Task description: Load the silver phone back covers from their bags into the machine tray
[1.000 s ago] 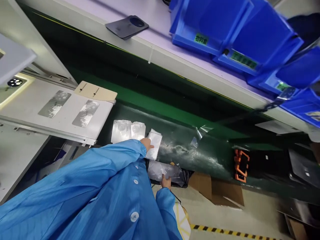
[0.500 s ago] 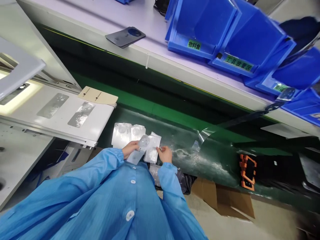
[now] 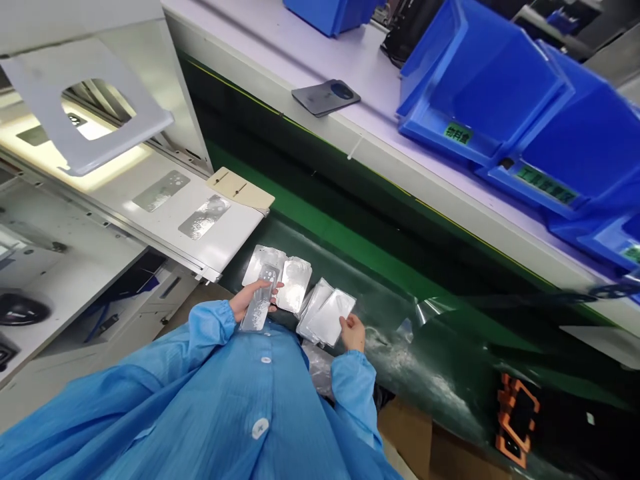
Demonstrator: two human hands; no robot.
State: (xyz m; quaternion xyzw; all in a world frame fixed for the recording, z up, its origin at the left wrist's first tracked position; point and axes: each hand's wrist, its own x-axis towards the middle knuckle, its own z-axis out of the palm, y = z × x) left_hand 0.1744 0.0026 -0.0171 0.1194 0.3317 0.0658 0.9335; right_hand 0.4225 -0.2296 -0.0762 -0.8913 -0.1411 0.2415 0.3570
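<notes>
My left hand (image 3: 253,298) is closed around a shiny, translucent phone back film (image 3: 259,308) with several round camera holes at its upper end, tilted in front of my coat. My right hand (image 3: 353,331) pinches the right edge of a flat silvery sheet (image 3: 334,319), which lies over a fanned stack of similar sheets (image 3: 314,307). Between the hands, slightly farther away, a pile of silvery phone back films (image 3: 294,283) rests on the green mat. Another such pile (image 3: 264,257) lies behind the held film and is partly hidden by it.
At left, a white platform (image 3: 195,250) carries two films (image 3: 204,217) and a beige block (image 3: 243,190). A white shelf (image 3: 280,100) with phone back covers (image 3: 325,97) and blue bins (image 3: 480,100) runs across the top. An orange frame (image 3: 517,420) lies on the green mat (image 3: 395,353).
The view has swung left, so the bench and shelf sit farther right. My left hand's film has turned more upright and moved away from the right-hand stack. My right hand has shifted right.
</notes>
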